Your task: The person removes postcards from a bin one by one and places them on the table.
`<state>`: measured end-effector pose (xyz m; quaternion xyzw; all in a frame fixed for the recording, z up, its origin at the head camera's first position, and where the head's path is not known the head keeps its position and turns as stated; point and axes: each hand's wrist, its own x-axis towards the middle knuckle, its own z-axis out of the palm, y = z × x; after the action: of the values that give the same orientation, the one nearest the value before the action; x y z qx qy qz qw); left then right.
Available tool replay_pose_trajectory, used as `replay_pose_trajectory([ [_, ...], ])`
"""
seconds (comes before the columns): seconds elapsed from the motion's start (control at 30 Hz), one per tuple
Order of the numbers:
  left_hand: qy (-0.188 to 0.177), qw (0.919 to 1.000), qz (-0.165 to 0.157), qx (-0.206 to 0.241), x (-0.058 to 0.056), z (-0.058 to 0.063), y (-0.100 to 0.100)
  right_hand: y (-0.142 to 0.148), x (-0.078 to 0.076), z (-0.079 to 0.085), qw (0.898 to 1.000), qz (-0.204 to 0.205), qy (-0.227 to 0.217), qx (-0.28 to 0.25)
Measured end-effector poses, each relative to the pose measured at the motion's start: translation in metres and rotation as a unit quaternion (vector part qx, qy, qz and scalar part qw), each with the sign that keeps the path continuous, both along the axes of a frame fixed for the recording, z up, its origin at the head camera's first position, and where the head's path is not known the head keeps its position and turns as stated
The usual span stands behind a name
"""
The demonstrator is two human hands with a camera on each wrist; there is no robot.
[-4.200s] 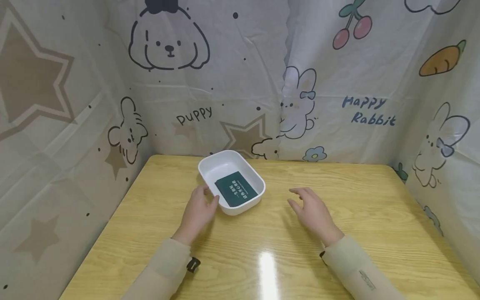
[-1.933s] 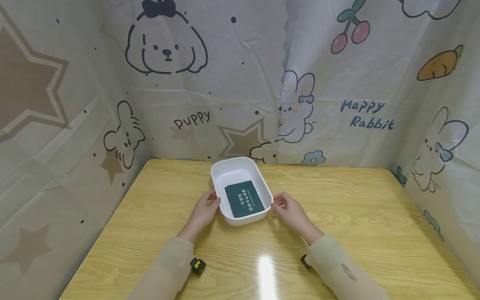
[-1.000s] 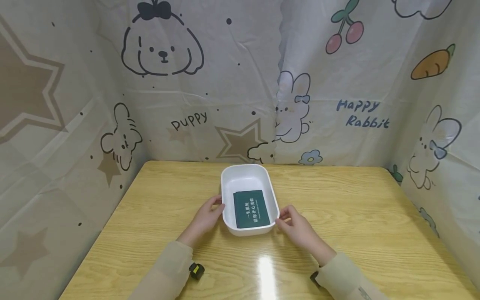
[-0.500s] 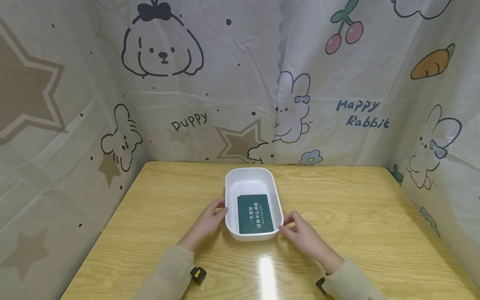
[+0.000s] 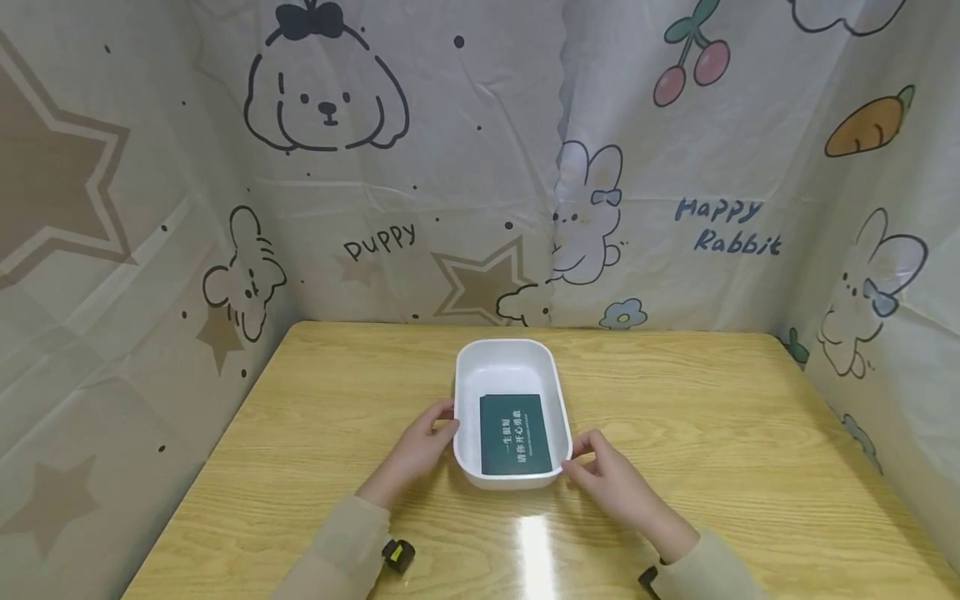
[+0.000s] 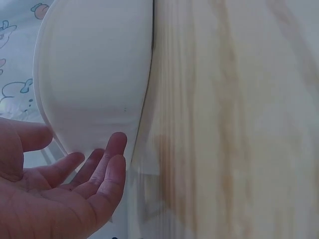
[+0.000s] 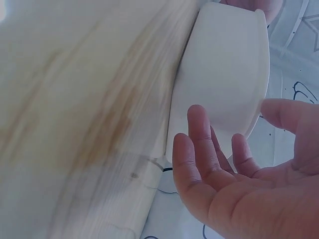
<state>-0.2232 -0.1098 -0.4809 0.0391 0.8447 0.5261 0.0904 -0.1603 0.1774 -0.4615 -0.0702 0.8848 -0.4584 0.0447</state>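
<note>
Head view: the white tray (image 5: 501, 373), a flat green item (image 5: 515, 433) inside toward 6 o'clock, has slid toward 5 o'clock across the tabletop (image 5: 337, 383) and turned square; alignment appears nearly complete. Left hand (image 5: 420, 440) grips at 9 o'clock, right hand (image 5: 613, 482) at 4 o'clock.

Left wrist view: thumb on rim.

Right wrist view: likewise.

Free room above white tray (image 5: 504, 367)

Beige sleeves (image 5: 337, 542), black wrist devices (image 5: 399, 556)
</note>
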Motion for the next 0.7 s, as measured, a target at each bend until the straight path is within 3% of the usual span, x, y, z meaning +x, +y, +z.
replay_pose_trajectory([
  [0.7,0.015,0.9997,-0.017,0.013,0.0108,0.0006,0.0014,0.0046,0.0098,0.0052,0.999,0.028,-0.023,0.029],
])
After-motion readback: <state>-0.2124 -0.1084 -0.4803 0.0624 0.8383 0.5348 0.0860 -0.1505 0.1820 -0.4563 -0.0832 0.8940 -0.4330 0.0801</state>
